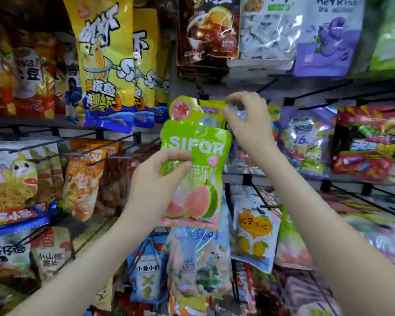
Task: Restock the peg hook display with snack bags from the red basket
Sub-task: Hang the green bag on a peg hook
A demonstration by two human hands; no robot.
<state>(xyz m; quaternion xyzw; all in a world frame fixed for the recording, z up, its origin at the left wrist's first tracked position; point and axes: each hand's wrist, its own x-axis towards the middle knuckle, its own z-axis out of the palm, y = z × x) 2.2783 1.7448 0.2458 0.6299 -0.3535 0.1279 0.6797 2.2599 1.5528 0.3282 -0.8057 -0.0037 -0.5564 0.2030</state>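
Left hand [156, 179] has a firm grip on a glossy, crinkly green bag [197, 179], thumb over the front near the white lettering. It's a flat plastic pouch with pink guava halves printed low down, held up in front of the display. Right hand [246, 119] is up higher, its grip a narrow pinch on the top corner of a second green bag [189, 109] hanging right behind the first. Thin black wire hooks [268, 84] stick out all around, loaded with shiny snack packs.
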